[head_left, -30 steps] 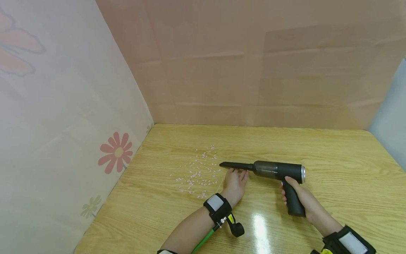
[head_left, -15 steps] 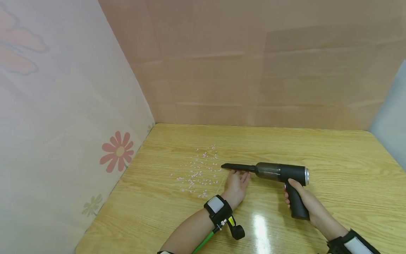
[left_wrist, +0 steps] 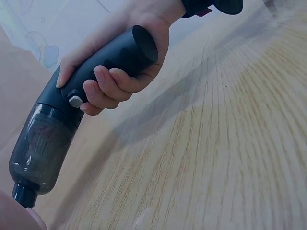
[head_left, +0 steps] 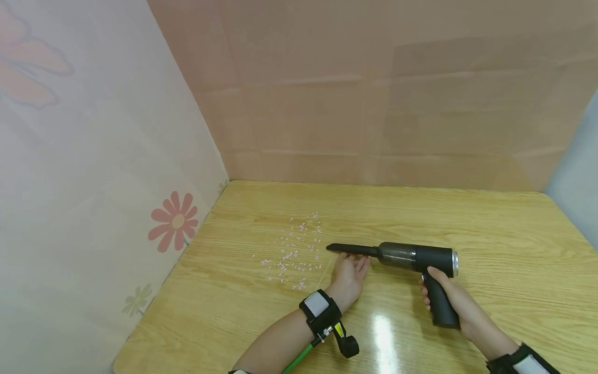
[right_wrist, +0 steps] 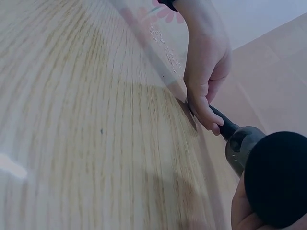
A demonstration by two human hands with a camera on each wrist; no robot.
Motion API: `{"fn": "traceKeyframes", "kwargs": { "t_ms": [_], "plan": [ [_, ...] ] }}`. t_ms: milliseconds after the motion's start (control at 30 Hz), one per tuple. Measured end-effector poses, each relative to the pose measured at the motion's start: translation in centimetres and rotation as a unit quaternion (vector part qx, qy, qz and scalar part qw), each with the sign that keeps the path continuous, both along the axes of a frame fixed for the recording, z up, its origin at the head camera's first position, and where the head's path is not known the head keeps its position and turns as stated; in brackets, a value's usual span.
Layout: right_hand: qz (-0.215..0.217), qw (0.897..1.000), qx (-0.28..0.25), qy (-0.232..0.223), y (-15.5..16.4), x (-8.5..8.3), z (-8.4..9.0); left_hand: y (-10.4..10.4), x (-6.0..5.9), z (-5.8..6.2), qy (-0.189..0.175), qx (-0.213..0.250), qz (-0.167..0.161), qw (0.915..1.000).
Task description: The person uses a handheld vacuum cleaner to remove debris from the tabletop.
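Observation:
A black handheld vacuum (head_left: 436, 258) with a smoky see-through dust cup (head_left: 396, 254) and long flat nozzle (head_left: 351, 249) lies level across the head view, nozzle to the left. My right hand (head_left: 450, 296) grips its handle (left_wrist: 108, 60), fingers wrapped round it and the thumb along the side. At the nozzle is my left hand (head_left: 347, 278), its fingers bent about the underside in the right wrist view; the thumb's contact is hidden. Small pale pink-white scraps (head_left: 289, 255) are scattered on the table left of the nozzle tip.
The wood-grain table (head_left: 514, 234) reaches back to a brown covered wall (head_left: 299, 93). A pale wall with flower prints (head_left: 93, 156) borders the left side. Black straps are on both wrists, and a green cable (head_left: 297, 358) runs along the left forearm.
The vacuum has shifted slightly to the right and nearer to me, carried with both hands. The scraps look the same, and the head view has drifted a little.

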State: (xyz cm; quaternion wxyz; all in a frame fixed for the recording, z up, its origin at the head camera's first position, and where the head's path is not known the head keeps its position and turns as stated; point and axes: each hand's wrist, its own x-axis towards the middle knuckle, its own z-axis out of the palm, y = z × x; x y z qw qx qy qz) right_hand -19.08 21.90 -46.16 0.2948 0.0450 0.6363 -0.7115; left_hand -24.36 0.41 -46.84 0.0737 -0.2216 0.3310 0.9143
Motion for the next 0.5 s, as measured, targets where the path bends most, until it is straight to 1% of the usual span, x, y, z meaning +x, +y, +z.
{"fn": "traceKeyframes", "kwargs": {
  "t_ms": [233,500],
  "plan": [
    [-0.003,1.0,0.01,0.002,-0.36,0.22,0.07,-0.17,0.15,-0.29,-0.002,-0.011,0.007,0.9999],
    [0.002,1.0,-0.009,0.002,-0.52,0.27,0.08,-0.53,0.53,-0.27,-0.001,-0.014,0.008,0.9999]
  ]
}}
